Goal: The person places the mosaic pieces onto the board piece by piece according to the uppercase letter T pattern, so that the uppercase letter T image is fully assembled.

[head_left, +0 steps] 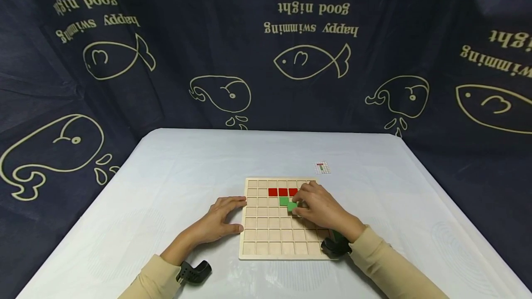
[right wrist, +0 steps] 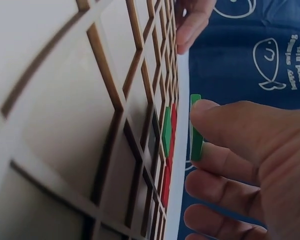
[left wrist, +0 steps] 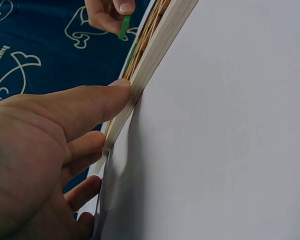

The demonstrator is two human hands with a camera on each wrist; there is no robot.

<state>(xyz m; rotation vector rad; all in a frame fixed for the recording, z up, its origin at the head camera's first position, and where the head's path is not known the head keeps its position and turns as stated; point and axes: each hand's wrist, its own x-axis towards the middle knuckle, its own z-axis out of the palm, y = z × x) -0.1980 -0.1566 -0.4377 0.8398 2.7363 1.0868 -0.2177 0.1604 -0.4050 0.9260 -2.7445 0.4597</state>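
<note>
A light wooden grid board (head_left: 268,248) lies on the white table. Three red square tiles (head_left: 283,192) sit in a row in its cells, with a green tile (head_left: 284,201) just below the middle one. My right hand (head_left: 320,204) pinches another green square tile (right wrist: 196,127) between thumb and forefinger; in the right wrist view it is held off the board's surface. At the board's left edge rests my left hand (head_left: 220,218), fingers extended; the left wrist view shows its thumb (left wrist: 102,102) against the wooden side.
Behind the board lies a small printed grid card (head_left: 322,167) with a red and green T-shaped pattern. Something green (head_left: 337,236) shows partly under the right wrist, beside its black wrist device (head_left: 335,247). A dark patterned cloth (head_left: 266,100) hangs behind the table.
</note>
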